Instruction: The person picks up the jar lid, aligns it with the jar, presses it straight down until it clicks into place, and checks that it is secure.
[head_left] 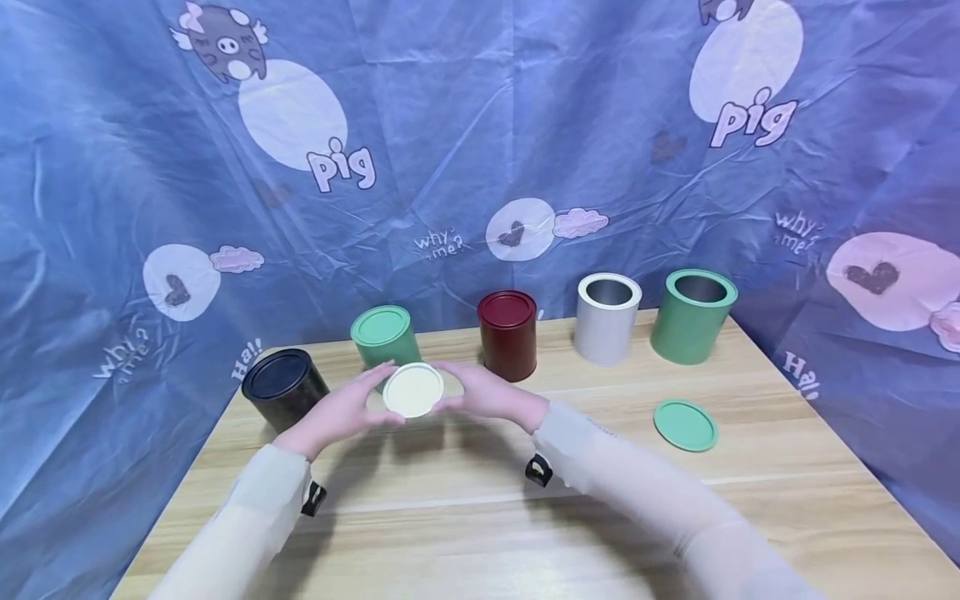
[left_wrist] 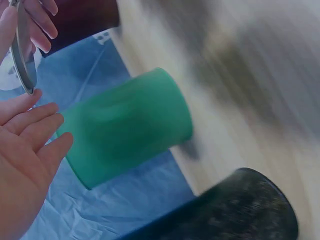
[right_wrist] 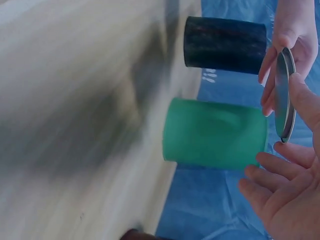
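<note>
A round white lid is held up above the table, tilted so its broad face shows in the head view. My left hand pinches its left edge between thumb and fingers, while my right hand grips the opposite edge the same way. Seen edge-on in the right wrist view, the lid looks thin, with a metallic rim. Just behind the hands stands a green can with a green lid on top, partly hidden by them. A black can, also covered, is close to the left hand.
Along the back edge stand a covered dark red can, a white can without a lid and an open green can. A loose green lid lies flat on the wooden table. Blue printed cloth hangs behind.
</note>
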